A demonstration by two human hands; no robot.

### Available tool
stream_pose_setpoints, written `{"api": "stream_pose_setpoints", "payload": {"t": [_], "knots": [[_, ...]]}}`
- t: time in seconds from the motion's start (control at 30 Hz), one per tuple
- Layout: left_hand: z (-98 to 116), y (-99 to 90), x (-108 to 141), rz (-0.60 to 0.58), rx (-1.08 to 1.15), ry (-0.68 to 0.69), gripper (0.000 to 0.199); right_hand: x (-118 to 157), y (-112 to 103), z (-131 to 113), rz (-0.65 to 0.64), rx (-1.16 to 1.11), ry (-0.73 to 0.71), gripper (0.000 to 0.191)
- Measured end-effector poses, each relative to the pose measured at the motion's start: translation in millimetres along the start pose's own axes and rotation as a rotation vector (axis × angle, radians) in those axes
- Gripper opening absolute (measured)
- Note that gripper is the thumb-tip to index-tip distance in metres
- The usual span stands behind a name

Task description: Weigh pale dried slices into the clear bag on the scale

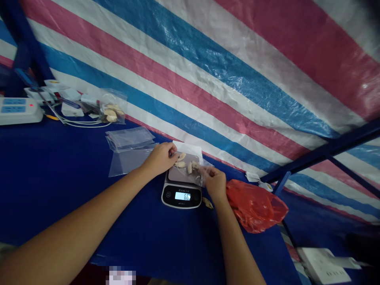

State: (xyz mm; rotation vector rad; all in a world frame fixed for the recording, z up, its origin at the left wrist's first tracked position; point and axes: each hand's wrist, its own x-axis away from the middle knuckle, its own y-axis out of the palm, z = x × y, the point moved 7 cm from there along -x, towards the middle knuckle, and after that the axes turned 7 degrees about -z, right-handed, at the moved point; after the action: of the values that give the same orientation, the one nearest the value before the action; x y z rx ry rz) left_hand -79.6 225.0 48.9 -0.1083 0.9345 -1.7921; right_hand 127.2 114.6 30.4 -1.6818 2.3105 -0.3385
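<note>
On the scale [181, 189], a clear bag [190, 168] of pale pieces is pinched by both hands.
Left hand [160, 158] and right hand [215, 184] are each closed on an edge; thin, limp, slippery film is best held by its rim.

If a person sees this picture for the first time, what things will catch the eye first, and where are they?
First, the big striped tarp in pink, blue and white fills the whole background. At the centre, on the blue table, the left hand and right hand hold a clear bag of pale pieces on a small digital scale whose lit display reads 6.6. Just right of it lies a crumpled red plastic bag.
</note>
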Motion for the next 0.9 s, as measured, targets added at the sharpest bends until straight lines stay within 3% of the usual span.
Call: {"api": "stream_pose_setpoints", "payload": {"t": [0.1, 0.13, 0.2, 0.33, 0.43, 0.47, 0.53, 0.63, 0.7, 0.8, 0.9], "knots": [[1.3, -3.1, -0.3, 0.005, 0.012, -0.011, 0.006, 1.0, 10.8, -2.0, -0.239, -0.168, 0.125, 0.041], [0.9, -5.0, -0.4, 0.011, 0.026, -0.026, 0.007, 2.0, 6.6, -3.4, -0.267, -0.226, 0.164, 0.044], [-1.1, -9.8, -0.6, 0.034, 0.064, -0.061, 0.009, 4.0, -16.9, -7.2, -0.193, -0.286, 0.200, 0.043], [-8.0, -20.1, -0.9, 0.114, 0.091, -0.080, 0.017, 28.8, -92.3, -25.7, 0.209, -0.191, 0.053, 0.025], [-14.1, -28.1, -1.4, 0.186, 0.029, -0.016, 0.021, 91.7, -146.7, -39.4, 0.697, 0.040, -0.065, 0.021], [-17.4, -29.9, -1.8, 0.201, -0.011, -0.002, 0.021, 117.5, -159.7, -39.1, 0.849, 0.168, -0.024, 0.024], [-26.9, -30.5, -3.6, 0.195, -0.091, -0.007, 0.021, 156.4, -177.5, -29.5, 0.967, 0.432, 0.159, 0.035], [-43.5, -25.5, -7.4, 0.136, -0.149, -0.046, 0.018, 168.8, -196.0, -2.3, 0.750, 0.789, 0.357, 0.050], [-51.4, -21.5, -9.2, 0.107, -0.151, -0.061, 0.016, 155.5, -203.1, 14.9, 0.530, 0.889, 0.292, 0.047], [-57.8, -17.7, -10.8, 0.084, -0.159, -0.077, 0.017, 130.1, -203.0, 27.6, 0.253, 0.919, 0.087, 0.044], [-60.5, -16.8, -11.5, 0.077, -0.166, -0.090, 0.016, 115.4, -200.2, 30.6, 0.158, 0.899, 0.050, 0.057]]}}
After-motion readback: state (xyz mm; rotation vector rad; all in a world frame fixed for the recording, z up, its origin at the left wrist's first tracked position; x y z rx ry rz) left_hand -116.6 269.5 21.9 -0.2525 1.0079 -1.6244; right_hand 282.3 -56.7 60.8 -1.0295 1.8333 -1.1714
